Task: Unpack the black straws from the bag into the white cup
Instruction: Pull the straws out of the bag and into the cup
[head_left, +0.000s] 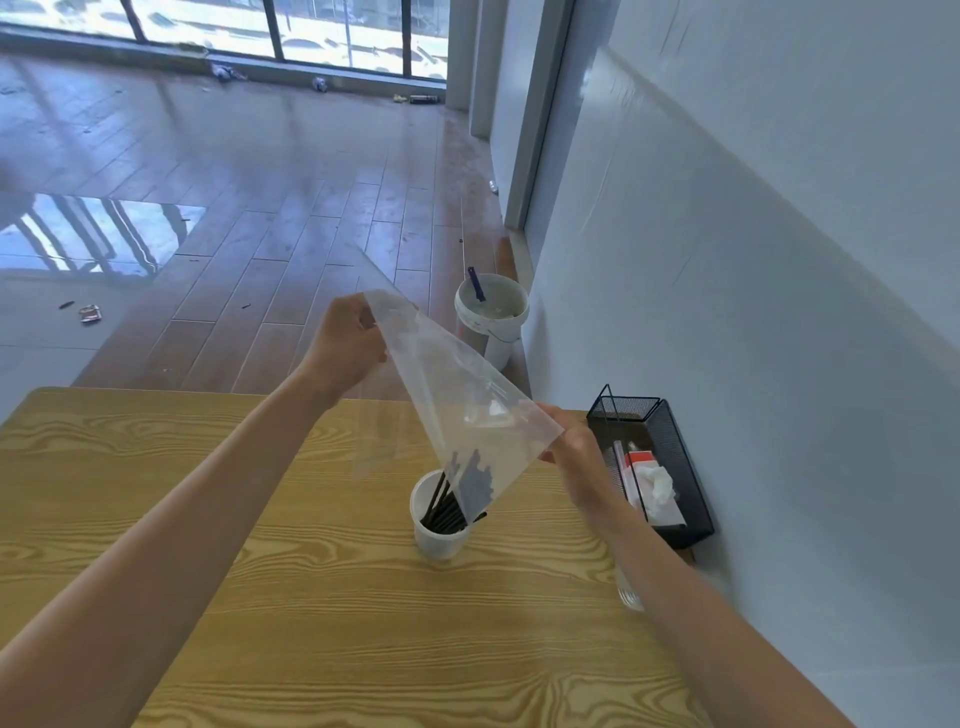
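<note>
Head view. The left hand pinches the upper corner of the clear bag; the right hand pinches its lower side edge, so the bag hangs tilted, mouth down, over the white cup near the table's right edge. The black straws stand slanted in the cup, tops apparently inside the bag. Judged best: lift the bag straight upward, keeping its mouth over the cup, lest trailing straws tip it.

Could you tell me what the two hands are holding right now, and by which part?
Both hold the clear plastic bag: the left hand pinches its upper corner, the right hand its lower right corner.
</note>
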